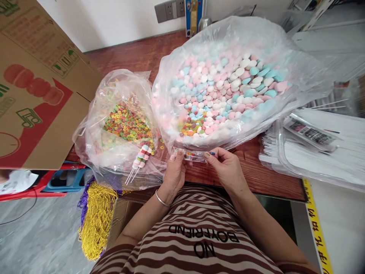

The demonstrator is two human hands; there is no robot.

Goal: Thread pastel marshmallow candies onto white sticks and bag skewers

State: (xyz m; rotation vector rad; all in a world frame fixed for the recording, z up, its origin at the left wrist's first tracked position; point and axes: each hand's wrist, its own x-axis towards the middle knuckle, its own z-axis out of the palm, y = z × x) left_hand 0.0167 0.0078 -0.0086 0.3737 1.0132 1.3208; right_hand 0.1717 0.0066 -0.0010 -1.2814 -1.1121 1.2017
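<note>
Close to the table's front edge, my left hand (pixel 175 171) pinches one end of a small clear plastic packet (pixel 194 155). Small coloured pieces show inside it. My right hand (pixel 228 169) grips the packet's other end between thumb and finger, where a little blue tip sticks out. To the left, skewers of stacked pastel candies (pixel 142 156) lie on a clear bag (pixel 98 114) of small multicoloured rings (pixel 128 123). Beyond my hands a large open plastic bag (pixel 171 68) holds pink, white and blue candies (pixel 218 95), with some coloured rings among them.
A tall cardboard box (pixel 37 99) stands at the left. White sticks (pixel 339 133) in plastic lie at the right, under a printed packet (pixel 310 133). Gold bead strands (pixel 95 224) hang below the table (pixel 196 177) at left. Wall sockets (pixel 170 10) are at the back.
</note>
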